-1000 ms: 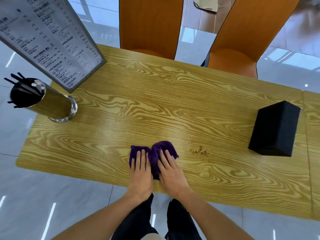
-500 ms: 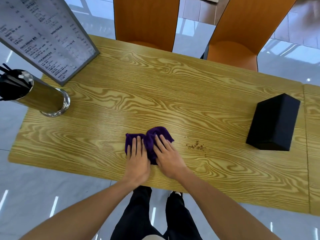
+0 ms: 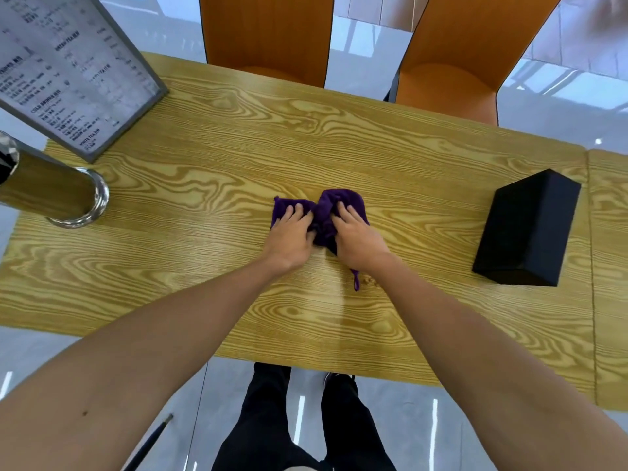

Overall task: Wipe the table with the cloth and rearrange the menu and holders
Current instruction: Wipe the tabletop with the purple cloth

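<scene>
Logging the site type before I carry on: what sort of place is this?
Most likely a café or tea shop dining area: a framed drinks menu stands on the wooden table, beside a metal holder, with orange chairs opposite.

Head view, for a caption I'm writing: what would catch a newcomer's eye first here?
Most striking is the purple cloth at the middle of the wooden table, pressed flat under the left hand and right hand. Next, the black box at the table's right end, then the framed menu and metal holder at its left.
</scene>
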Demonstrator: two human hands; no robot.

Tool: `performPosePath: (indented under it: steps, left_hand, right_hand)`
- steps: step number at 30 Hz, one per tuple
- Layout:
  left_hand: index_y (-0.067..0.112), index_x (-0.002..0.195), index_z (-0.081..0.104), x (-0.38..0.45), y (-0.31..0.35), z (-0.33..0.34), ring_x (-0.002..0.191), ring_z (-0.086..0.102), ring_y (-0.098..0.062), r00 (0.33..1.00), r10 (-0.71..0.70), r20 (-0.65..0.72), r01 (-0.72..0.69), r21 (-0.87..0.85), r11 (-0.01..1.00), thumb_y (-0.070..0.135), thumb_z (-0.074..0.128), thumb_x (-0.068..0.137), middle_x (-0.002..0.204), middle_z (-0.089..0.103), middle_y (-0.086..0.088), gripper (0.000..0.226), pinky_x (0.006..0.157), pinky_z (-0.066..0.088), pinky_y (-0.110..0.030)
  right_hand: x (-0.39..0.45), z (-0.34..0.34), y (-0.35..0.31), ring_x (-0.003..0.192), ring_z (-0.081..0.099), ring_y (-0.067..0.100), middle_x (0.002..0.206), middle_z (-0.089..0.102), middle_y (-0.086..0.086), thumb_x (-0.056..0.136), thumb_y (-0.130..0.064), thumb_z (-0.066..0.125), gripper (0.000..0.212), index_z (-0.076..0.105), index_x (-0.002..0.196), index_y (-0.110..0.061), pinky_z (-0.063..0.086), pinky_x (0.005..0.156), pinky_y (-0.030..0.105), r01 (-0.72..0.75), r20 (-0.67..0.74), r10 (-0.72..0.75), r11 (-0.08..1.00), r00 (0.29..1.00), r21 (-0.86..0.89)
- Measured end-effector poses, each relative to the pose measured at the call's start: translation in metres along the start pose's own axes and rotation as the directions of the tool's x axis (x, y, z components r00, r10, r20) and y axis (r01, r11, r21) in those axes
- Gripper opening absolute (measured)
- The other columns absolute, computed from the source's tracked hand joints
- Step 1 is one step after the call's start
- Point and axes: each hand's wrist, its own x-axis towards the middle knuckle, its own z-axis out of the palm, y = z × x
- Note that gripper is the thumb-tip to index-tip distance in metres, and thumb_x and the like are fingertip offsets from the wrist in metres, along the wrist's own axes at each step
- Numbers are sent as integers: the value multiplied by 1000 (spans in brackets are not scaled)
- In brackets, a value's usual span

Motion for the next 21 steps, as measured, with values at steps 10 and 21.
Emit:
performPosePath:
  steps: [10,21]
  left_hand:
    - [14,149,40,6,78,23,152,15,-22,983,112,143,-109,-30,994,31,41,105,164,24,-7,47,119,25,-39]
    - [18,148,41,-81,112,111,152,16,-25,998,62,9,-63,58,996,26,52,100,163,24,-7,50,118,24,-43]
  right_hand:
    - [-49,-7,89,155,11,20,169,13,6,103,-14,36,51,36,154,-13,31,118,46,-59,50,53,991,997,117]
    - [-144,51,108,155,3,28,168,10,11,104,-18,43,52,34,155,-11,17,125,42,71,0,-71,995,997,76]
